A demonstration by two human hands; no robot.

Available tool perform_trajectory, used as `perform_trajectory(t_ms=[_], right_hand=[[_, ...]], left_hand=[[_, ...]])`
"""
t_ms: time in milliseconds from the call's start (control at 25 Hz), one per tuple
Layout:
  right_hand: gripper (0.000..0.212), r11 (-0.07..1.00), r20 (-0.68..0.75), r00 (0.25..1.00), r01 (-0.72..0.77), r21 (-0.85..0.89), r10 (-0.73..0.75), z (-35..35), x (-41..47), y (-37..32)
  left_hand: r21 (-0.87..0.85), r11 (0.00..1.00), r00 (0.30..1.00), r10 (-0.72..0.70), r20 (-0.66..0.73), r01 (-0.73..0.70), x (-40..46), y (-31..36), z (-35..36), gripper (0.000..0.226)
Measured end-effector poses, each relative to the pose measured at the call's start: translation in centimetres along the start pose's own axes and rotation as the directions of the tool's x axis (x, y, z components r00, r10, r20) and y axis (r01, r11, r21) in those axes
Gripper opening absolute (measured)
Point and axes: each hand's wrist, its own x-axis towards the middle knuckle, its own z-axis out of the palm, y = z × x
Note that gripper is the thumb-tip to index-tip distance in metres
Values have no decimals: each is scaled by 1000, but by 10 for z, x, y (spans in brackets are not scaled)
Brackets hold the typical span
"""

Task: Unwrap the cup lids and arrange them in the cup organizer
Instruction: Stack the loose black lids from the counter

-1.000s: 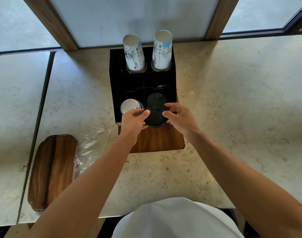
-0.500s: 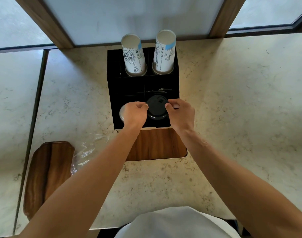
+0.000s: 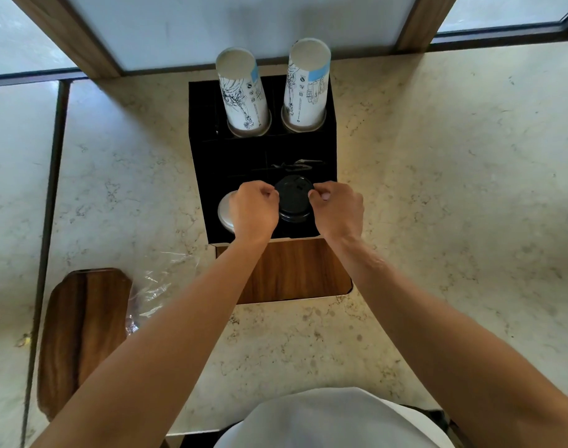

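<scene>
Both hands on the black lids at the organizer

The left hand (image 3: pixel 253 210) and right hand (image 3: pixel 337 208) pinch the black lid stack (image 3: pixel 294 202) between them, fingers curled closed on its rim, over the cup organizer (image 3: pixel 211 163)'s front right slot.

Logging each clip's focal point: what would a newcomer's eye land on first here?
First, the two hands, left hand and right hand, pinching a stack of black cup lids from either side at the front of the black cup organizer. Next, two tall stacks of printed paper cups rising from the organizer's back slots. Crumpled clear plastic wrap lies on the marble counter, front left of the organizer.
</scene>
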Motion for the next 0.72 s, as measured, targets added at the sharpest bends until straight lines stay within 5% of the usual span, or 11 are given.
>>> perform_trajectory(t_ms=[200, 720], right_hand=[[28, 992, 20, 999, 51, -118, -49, -1, 3, -1], [41, 994, 70, 997, 44, -102, -37, -13, -4, -5]], left_hand=[[66, 992, 994, 110, -19, -108, -1, 1, 1, 15], [-31, 996, 996, 87, -21, -88, -8, -4, -7, 18]])
